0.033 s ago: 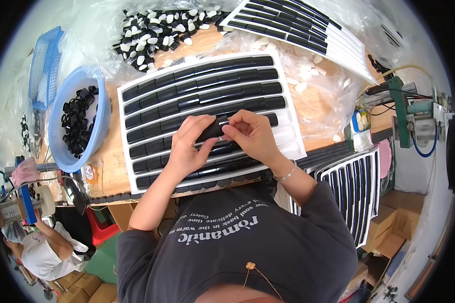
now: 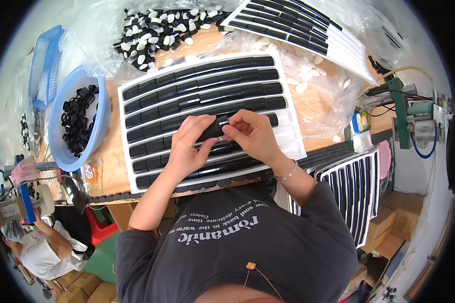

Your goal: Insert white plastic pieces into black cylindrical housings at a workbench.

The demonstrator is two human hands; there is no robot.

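My left hand (image 2: 189, 146) is closed around a small black glossy piece (image 2: 210, 131), with the thumb below it and the fingers above. My right hand (image 2: 252, 136) pinches the right end of the same piece between thumb and forefinger. What lies under the fingertips is partly hidden. Both hands are over a white tray (image 2: 289, 135) whose curved slots carry rows of similar black pieces (image 2: 202, 81). Bare white slots show at the tray's right side, beside my right hand.
Left of the tray stands a blue basin (image 2: 105, 113) of loose black parts, with a blue basket (image 2: 46, 68) beyond. Black and white pieces (image 2: 156, 38) are heaped at the back. Other filled trays are at back right (image 2: 283, 28) and lower right (image 2: 346, 189). A co-worker (image 2: 48, 252) sits lower left.
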